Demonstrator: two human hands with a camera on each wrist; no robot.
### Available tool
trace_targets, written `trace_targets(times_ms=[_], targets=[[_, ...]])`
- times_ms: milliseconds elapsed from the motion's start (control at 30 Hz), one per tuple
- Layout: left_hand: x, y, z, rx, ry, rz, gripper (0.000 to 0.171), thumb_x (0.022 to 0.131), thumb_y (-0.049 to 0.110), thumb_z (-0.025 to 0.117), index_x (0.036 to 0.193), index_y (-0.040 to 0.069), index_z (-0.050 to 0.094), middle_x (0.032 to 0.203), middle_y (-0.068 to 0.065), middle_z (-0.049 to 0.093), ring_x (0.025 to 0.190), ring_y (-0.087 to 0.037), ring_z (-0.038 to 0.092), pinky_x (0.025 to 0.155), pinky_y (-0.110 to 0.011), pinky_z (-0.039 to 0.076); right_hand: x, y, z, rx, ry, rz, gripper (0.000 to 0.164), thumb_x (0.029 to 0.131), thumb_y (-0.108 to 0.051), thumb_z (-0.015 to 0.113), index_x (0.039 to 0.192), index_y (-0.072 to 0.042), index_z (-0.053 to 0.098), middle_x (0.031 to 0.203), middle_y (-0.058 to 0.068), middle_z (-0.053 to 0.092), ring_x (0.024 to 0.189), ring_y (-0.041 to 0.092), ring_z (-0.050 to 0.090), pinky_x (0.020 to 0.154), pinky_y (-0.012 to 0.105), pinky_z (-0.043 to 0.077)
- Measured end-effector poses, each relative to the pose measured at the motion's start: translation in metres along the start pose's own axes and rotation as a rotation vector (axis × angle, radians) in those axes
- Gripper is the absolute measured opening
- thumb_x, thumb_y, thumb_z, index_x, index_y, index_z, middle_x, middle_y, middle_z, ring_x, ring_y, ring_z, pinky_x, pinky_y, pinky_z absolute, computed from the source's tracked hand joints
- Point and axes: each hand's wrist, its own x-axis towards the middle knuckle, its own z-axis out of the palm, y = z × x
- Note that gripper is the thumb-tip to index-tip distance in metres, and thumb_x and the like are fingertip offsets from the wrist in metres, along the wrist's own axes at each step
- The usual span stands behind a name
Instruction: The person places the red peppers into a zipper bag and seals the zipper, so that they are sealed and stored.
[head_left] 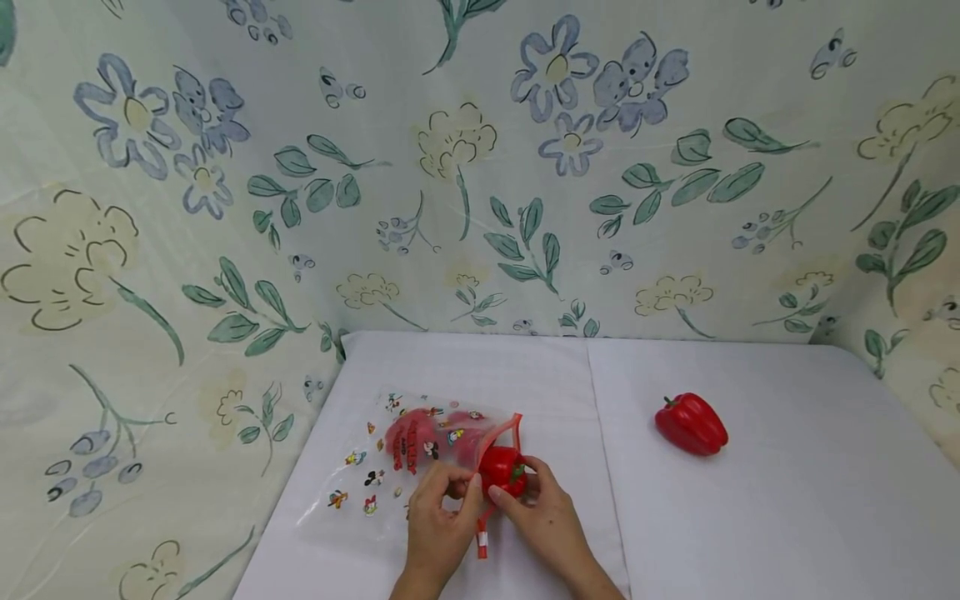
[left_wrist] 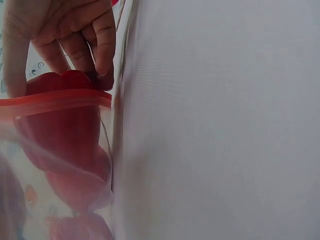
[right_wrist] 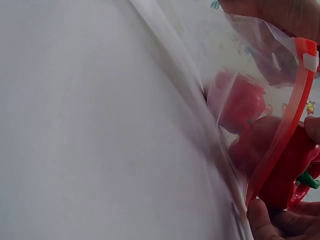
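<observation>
My right hand (head_left: 551, 517) grips a red bell pepper (head_left: 501, 468) with a green stem, its fingers on the far side and its thumb on the near side. The pepper is partly inside the mouth of a clear printed slider bag (head_left: 352, 492). At the bag's red zip edge (right_wrist: 285, 135), my left hand (head_left: 442, 512) pinches the plastic beside the pepper. Other red peppers (head_left: 408, 437) show through the bag, deeper in. In the left wrist view, the top of the held pepper (left_wrist: 60, 82) stands out above the zip.
Another red bell pepper (head_left: 692, 425) lies on its side to the right on the white-covered table (head_left: 787, 492). A crease runs down the cloth right of the hands. Behind and at the left hangs a floral curtain (head_left: 450, 225).
</observation>
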Motion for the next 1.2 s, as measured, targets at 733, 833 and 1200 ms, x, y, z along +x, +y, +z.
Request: trace_targets(times_ms=[733, 833, 1200], targets=[[0.000, 0.000, 0.000, 0.015, 0.016, 0.104, 0.024, 0.084, 0.001, 0.077, 0.088, 0.023, 0.066, 0.081, 0.017, 0.056, 0.074, -0.001, 0.056, 0.062, -0.027, 0.054, 0.012, -0.004, 0.003, -0.012, -0.043, -0.037, 0.082, 0.080, -0.046, 0.084, 0.143, -0.005, 0.051, 0.124, 0.015, 0.064, 0.096, 0.019, 0.069, 0.082, 0.037, 0.062], [0.000, 0.000, 0.001, 0.015, 0.012, 0.090, 0.025, 0.084, 0.001, 0.077, 0.088, 0.024, 0.066, 0.081, 0.018, 0.055, 0.075, 0.000, 0.056, 0.062, -0.027, 0.054, 0.013, -0.003, 0.005, -0.044, -0.049, -0.047, 0.080, 0.083, -0.045, 0.082, 0.145, -0.005, 0.050, 0.126, 0.015, 0.062, 0.094, 0.018, 0.066, 0.083, 0.037, 0.061], [0.000, -0.002, 0.001, -0.014, 0.014, 0.138, 0.026, 0.084, 0.000, 0.076, 0.088, 0.023, 0.067, 0.081, 0.014, 0.057, 0.075, -0.002, 0.057, 0.061, -0.026, 0.053, 0.014, -0.003, 0.011, -0.091, -0.066, -0.068, 0.079, 0.091, -0.049, 0.072, 0.149, -0.003, 0.046, 0.145, 0.021, 0.055, 0.132, 0.038, 0.055, 0.104, 0.064, 0.046]])
